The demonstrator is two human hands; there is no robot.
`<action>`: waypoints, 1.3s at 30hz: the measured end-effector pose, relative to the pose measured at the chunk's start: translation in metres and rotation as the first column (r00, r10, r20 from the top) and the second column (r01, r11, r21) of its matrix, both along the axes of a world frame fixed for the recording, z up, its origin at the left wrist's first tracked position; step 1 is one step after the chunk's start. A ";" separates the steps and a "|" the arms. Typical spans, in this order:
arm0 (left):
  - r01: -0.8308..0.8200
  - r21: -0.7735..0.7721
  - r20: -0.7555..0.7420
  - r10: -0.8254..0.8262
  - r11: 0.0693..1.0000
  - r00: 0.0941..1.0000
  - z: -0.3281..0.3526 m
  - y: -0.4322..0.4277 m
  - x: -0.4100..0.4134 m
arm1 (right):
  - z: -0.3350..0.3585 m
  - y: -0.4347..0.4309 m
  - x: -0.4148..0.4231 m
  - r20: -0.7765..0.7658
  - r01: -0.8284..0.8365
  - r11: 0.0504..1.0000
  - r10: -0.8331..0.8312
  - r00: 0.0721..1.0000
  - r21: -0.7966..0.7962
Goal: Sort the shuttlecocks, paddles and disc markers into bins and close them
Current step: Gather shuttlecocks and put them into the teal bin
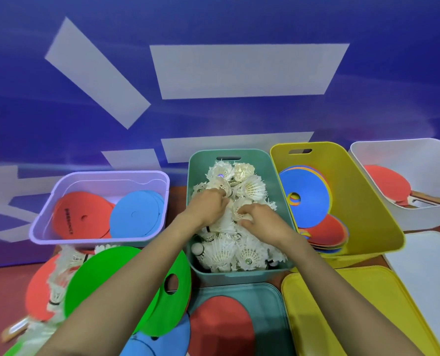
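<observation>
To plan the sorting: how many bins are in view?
4. The lilac bin at left, the teal bin in the middle, the yellow bin to its right, the white bin at far right. None seems hidden.

Teal bin (192, 176), yellow bin (355, 201), white bin (406, 155) and lilac bin (100, 174): smooth moulded plastic with a soft sheen; yellow lid (342, 304) has the same finish. Shuttlecocks (252, 188): white, matt, ribbed plastic-looking skirts, edges frayed and ragged. Green disc marker (106, 276): flat, smooth, matt, rubbery-looking sheet; paddle (386, 183) in the white bin shows a matt red face and a bare wooden handle.
</observation>
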State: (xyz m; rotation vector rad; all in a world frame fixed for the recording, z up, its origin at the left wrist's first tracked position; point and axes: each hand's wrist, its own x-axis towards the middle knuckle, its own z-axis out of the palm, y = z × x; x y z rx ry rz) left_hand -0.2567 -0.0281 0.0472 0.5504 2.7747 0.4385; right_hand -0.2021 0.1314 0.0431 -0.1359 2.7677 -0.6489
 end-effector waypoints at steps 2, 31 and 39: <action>-0.055 0.081 -0.041 0.058 0.995 0.997 0.004 -0.008 0.009 | 0.012 0.002 0.009 -0.077 0.039 0.999 -0.041 0.996 -0.017; -0.645 0.340 -0.080 0.704 0.685 0.705 -0.075 -0.326 0.283 | -0.053 -0.301 0.145 -0.039 -0.514 0.855 0.513 0.858 -0.061; -0.645 0.568 -0.012 0.789 0.511 0.615 -0.085 -0.327 0.277 | -0.061 -0.341 0.153 -0.178 -0.519 0.845 0.496 0.850 -0.127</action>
